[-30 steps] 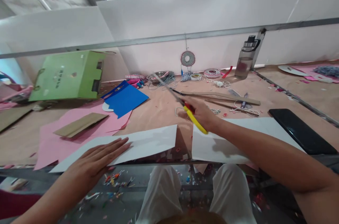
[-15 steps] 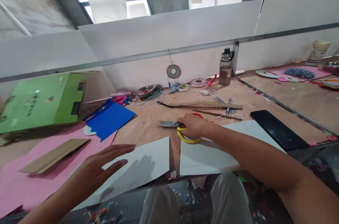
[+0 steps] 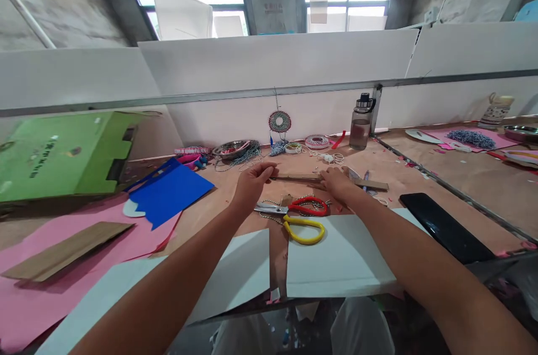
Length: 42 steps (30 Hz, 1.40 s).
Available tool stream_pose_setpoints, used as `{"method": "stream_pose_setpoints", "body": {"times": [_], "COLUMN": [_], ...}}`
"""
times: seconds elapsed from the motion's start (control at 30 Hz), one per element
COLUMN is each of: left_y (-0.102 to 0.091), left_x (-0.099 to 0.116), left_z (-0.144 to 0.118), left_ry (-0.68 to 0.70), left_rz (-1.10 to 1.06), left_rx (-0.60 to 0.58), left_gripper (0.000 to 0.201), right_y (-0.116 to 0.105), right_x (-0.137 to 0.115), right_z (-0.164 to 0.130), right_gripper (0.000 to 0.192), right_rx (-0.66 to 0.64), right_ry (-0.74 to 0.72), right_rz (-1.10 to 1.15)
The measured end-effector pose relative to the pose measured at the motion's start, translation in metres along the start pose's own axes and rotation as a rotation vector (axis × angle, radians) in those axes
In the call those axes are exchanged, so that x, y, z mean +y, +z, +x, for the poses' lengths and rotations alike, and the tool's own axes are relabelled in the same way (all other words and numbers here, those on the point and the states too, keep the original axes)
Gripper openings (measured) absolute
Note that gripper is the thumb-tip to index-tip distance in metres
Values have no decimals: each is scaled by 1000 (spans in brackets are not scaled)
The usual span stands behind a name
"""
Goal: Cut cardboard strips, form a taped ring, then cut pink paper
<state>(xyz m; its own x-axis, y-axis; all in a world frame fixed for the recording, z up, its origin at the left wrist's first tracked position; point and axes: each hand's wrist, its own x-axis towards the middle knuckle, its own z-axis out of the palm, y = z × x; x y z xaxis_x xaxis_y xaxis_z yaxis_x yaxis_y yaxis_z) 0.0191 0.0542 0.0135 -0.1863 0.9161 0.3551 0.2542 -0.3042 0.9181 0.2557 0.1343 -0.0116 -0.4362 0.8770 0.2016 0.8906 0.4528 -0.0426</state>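
Fingers of both hands, left hand [image 3: 252,178] and right hand [image 3: 336,181], are pinched on a long brown cardboard strip [image 3: 302,177], just beyond the red-and-yellow-handled scissors [image 3: 294,215].

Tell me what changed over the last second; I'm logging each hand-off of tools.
The right hand let go of the scissors, which now lie on the table, and reached forward to the cardboard strip. The left hand left the white sheet and took the strip's other end. Both white sheets, the blue card and the phone stayed put.
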Motion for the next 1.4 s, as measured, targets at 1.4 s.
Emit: {"method": "stream_pose_setpoints", "body": {"times": [1.4], "left_y": [-14], "left_x": [-21], "left_z": [0], "left_ry": [-281], "left_rz": [-588], "left_rx": [17], "left_gripper": [38], "right_y": [-30], "right_x": [-66], "right_z": [-45], "right_gripper": [47], "right_rx": [-338], "right_ry": [-396], "right_rz": [252]}}
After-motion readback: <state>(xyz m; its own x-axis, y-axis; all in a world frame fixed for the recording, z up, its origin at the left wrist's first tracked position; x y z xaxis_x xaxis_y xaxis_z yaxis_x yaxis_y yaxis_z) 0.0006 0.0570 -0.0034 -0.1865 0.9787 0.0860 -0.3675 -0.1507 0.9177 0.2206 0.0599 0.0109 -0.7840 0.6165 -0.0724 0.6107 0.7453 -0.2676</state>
